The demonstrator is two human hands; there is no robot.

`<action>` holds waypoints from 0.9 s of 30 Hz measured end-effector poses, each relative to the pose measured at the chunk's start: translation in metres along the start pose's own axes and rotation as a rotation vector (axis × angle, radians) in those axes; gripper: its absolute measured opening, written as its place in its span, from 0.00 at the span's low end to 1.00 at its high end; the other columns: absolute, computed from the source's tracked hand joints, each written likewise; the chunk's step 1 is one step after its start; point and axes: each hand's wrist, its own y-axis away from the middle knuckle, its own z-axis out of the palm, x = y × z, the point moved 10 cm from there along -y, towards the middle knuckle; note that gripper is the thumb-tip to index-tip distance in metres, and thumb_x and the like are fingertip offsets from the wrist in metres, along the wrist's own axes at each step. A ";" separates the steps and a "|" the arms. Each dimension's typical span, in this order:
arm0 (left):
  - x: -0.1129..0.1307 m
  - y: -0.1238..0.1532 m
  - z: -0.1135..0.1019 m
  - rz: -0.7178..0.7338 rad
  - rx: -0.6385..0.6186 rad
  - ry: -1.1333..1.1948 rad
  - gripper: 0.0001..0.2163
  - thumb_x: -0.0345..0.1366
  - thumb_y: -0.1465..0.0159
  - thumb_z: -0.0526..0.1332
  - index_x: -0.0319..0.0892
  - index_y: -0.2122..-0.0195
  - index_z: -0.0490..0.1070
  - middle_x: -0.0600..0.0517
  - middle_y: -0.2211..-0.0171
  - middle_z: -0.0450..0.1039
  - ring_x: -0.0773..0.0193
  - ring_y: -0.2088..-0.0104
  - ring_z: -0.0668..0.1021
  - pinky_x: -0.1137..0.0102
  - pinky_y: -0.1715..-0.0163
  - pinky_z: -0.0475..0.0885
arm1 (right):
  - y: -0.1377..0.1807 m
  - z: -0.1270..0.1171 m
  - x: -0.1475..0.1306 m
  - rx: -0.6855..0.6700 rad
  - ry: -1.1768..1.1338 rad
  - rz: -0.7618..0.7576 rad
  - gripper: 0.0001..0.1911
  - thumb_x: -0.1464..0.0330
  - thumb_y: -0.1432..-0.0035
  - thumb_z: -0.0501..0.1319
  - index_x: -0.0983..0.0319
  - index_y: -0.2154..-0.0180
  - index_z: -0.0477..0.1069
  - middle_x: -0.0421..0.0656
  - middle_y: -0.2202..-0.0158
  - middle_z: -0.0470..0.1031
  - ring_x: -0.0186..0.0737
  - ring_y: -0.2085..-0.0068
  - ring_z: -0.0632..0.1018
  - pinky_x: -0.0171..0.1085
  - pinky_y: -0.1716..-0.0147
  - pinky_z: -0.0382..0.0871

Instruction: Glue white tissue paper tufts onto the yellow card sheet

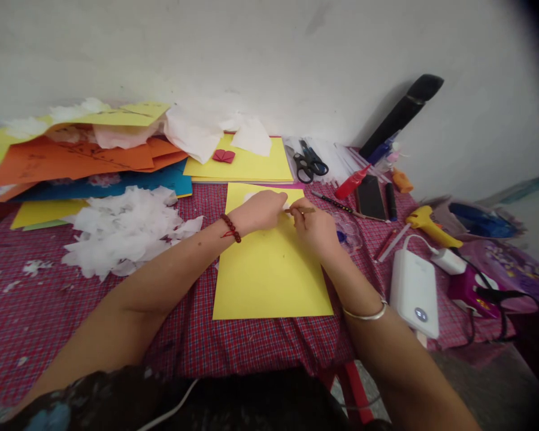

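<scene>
A yellow paper sheet lies flat on the red checked tablecloth in front of me. My left hand rests closed on the sheet's far end, pressing down a small white piece of tissue. My right hand is closed in a pinch on a thin wooden stick, whose tip meets the left fingers. A red bead bracelet is on my left wrist, a silver bangle on the right.
A heap of white tissue scraps lies left. Orange, blue and yellow sheets are stacked behind. Scissors, a red glue bottle, a phone, a yellow glue gun and a white power bank sit right.
</scene>
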 end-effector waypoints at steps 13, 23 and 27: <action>0.007 0.000 0.001 -0.009 0.010 0.001 0.12 0.27 0.37 0.54 0.34 0.53 0.69 0.38 0.62 0.78 0.48 0.61 0.80 0.65 0.69 0.66 | 0.001 -0.022 0.039 0.278 -0.741 0.175 0.11 0.59 0.38 0.55 0.60 0.63 0.67 0.40 0.71 0.76 0.33 0.78 0.76 0.31 0.80 0.65; -0.030 -0.011 0.004 -0.083 -0.076 0.284 0.19 0.24 0.40 0.54 0.36 0.47 0.70 0.44 0.53 0.78 0.59 0.56 0.78 0.71 0.62 0.68 | -0.004 -0.003 0.051 0.193 -0.870 0.292 0.12 0.59 0.45 0.59 0.61 0.66 0.65 0.39 0.76 0.75 0.31 0.82 0.73 0.28 0.85 0.62; -0.030 -0.012 0.003 -0.093 -0.054 0.249 0.18 0.25 0.40 0.54 0.37 0.48 0.71 0.45 0.54 0.78 0.60 0.55 0.78 0.72 0.63 0.67 | -0.007 0.005 0.046 0.160 -0.798 0.224 0.12 0.58 0.44 0.57 0.61 0.66 0.64 0.39 0.75 0.75 0.31 0.80 0.73 0.29 0.82 0.65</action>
